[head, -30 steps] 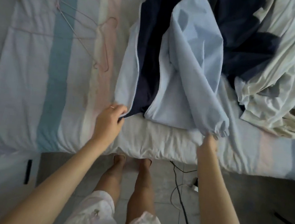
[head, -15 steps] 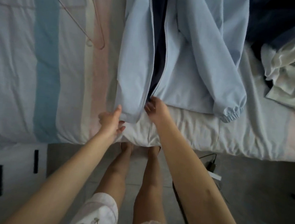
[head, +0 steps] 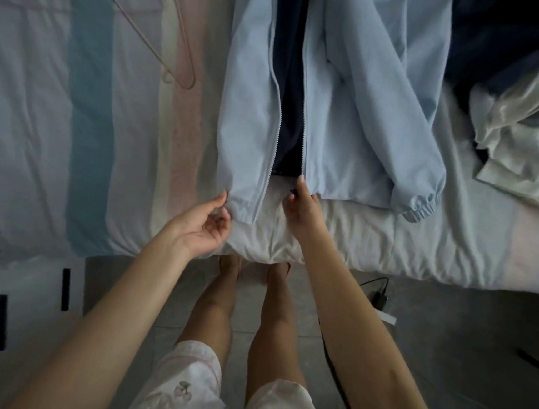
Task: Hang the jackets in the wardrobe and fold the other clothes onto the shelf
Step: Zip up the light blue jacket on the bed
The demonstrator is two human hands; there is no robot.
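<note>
A light blue jacket with a dark navy lining lies front up on the bed, its zip undone and the two front panels parted. My left hand, palm turned up, pinches the bottom corner of the jacket's left panel between thumb and curled fingers. My right hand pinches the lower end of the zip on the right panel. One sleeve with an elastic cuff lies across the right side. A thin pink wire hanger rests on the bed to the left of the jacket.
A heap of white clothes and a navy garment lie on the bed at the right. White drawers with black handles stand at lower left. A charger and cable lie on the floor by my feet.
My right hand left the sleeve cuff and came over to the bottom of the zip. The left hand has kept to the left panel's hem. The view has shifted closer over the jacket.
</note>
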